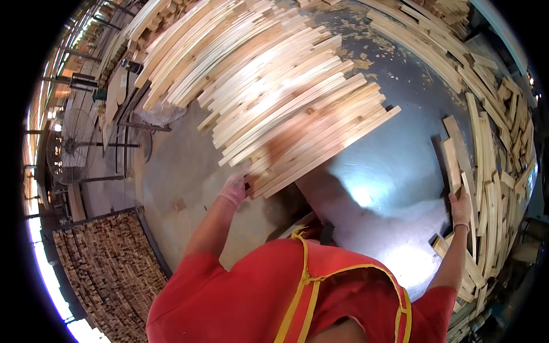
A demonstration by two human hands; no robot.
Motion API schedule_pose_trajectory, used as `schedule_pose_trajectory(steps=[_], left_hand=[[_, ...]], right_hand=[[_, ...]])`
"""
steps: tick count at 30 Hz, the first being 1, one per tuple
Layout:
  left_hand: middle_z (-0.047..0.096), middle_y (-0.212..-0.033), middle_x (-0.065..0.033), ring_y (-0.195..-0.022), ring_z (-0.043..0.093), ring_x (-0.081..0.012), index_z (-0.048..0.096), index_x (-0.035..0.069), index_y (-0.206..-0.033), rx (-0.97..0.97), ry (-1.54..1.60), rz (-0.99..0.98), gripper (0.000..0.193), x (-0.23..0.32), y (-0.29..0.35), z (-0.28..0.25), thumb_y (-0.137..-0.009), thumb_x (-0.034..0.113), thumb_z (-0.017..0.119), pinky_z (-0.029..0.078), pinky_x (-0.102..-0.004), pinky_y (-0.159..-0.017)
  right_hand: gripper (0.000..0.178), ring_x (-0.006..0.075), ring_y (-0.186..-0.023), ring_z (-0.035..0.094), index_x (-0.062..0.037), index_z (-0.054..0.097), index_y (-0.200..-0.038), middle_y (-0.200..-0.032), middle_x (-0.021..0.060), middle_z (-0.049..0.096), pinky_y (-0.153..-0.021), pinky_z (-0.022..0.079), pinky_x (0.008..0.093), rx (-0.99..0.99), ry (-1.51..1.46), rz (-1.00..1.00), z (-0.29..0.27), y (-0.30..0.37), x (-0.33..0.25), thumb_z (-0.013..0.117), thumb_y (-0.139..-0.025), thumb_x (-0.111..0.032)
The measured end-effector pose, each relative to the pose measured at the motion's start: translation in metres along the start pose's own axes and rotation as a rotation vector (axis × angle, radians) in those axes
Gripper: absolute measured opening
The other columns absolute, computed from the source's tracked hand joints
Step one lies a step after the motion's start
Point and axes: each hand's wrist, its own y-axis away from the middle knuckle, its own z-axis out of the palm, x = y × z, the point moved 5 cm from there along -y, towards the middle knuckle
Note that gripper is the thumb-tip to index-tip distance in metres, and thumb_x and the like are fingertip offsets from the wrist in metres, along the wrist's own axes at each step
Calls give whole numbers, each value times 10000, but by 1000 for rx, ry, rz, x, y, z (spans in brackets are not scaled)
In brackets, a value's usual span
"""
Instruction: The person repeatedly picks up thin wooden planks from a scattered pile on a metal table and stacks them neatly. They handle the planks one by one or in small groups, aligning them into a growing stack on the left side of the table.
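A wide layer of pale wooden strips point(309, 114) lies side by side in front of me, slanting up to the right. My left hand point(235, 186), in a light glove, rests at the near left ends of these strips. Its fingers look stretched along the ends, though their tips are partly hidden. Off to the right, my right hand point(460, 208) is closed round the near end of a short wooden board point(452, 164). Beside that board lies a longer, darker plank point(459, 143).
Loose boards point(486, 177) are heaped along the right side. More long strips point(200, 48) lie at the back left. A fan point(71, 146) and metal racks stand at the left. A dense stack of small wood pieces point(108, 268) sits at the lower left. Shiny grey floor point(389, 171) shows between.
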Motion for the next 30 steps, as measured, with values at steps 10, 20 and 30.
schedule_pose_trajectory(steps=[10, 20, 30], left_hand=[[722, -1046, -69, -926, 693, -185, 676, 53, -1122, -312, -104, 243, 423, 65, 61, -8, -1011, 459, 714, 558, -342, -883], [615, -926, 0, -754, 567, -108, 483, 68, -1582, -656, -560, 213, 724, 124, 77, 108, -960, 358, 713, 493, -278, -616], [631, -1354, -248, -1121, 673, -454, 506, 73, -1515, -494, -1237, 922, 671, 64, 132, 160, -935, 363, 677, 550, -512, -960]], right_hand=[[501, 160, -937, 577, -30, 629, -1268, -1054, 56, 631, -842, 510, 333, 257, -1202, -115, -96, 65, -213, 594, -1082, -494], [422, 163, -709, 639, -30, 699, -1014, -890, 75, 699, -600, 518, 341, -379, -1139, 246, 121, 84, -344, 568, -1065, -429], [686, 253, -1149, 660, -71, 434, -1606, -1241, 136, 687, -1035, 518, 371, -556, -1868, -251, 29, 212, -439, 609, -1037, -410]])
